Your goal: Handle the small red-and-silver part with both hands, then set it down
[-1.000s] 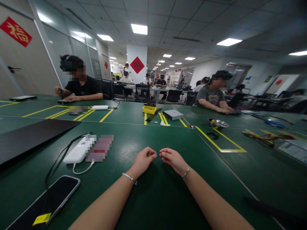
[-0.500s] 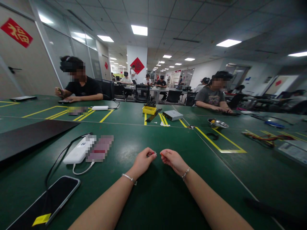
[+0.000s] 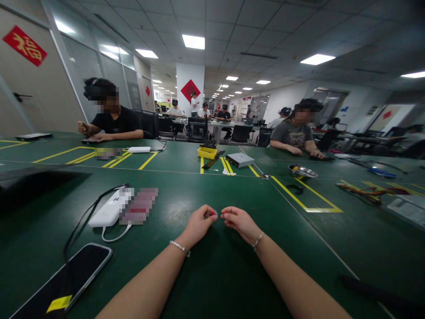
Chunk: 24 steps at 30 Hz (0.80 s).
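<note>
My left hand [image 3: 199,223] rests on the green table [image 3: 212,274] with its fingers curled, pinching a tiny red and silver part [image 3: 213,213] at the fingertips. My right hand [image 3: 239,221] lies just to the right of it, also curled, its fingertips closed on a small red piece [image 3: 223,215] I cannot make out. The two pinches nearly touch. Both wrists wear thin bracelets.
A white power bank [image 3: 109,212] with a cable and a black phone [image 3: 63,283] lie at the left. A yellow bin [image 3: 206,152], a grey box [image 3: 239,159] and a metal dish [image 3: 302,170] sit farther back. Coloured wires [image 3: 372,191] lie at the right. Other people sit at the far edge.
My hands have stayed almost still, the fingertips a little closer together. The black panel at the far left has shifted or blurred.
</note>
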{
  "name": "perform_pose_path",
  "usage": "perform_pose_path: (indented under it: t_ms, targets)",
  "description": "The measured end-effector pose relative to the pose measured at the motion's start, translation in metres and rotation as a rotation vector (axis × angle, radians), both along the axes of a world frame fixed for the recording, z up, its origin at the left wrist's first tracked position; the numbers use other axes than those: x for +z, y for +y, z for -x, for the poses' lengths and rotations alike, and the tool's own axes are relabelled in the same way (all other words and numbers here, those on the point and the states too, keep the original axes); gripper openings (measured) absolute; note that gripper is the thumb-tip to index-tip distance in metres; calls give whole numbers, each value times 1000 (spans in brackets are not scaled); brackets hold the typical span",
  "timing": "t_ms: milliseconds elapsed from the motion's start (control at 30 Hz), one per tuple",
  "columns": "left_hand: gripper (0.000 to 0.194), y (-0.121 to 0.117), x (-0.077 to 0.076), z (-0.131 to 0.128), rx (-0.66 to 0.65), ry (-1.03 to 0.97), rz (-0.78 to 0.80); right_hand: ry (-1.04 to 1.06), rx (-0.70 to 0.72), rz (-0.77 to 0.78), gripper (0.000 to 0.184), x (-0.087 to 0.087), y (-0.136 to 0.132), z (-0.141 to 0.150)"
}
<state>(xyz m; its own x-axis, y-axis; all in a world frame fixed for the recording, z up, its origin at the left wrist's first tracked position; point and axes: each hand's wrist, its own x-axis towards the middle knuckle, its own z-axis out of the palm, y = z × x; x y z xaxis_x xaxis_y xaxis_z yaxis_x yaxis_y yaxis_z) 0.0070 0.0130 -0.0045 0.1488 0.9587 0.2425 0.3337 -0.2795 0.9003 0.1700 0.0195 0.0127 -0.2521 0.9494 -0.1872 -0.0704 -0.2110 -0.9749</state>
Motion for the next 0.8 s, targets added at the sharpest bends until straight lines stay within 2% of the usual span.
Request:
perform_pose_path:
  t_ms: [533, 800]
  targets:
    - [14, 1, 0, 0, 66, 65, -30, 37, -27, -29, 20, -1, -1, 3]
    - [10, -8, 7, -4, 109, 224, -233, 95, -88, -36, 23, -7, -4, 15]
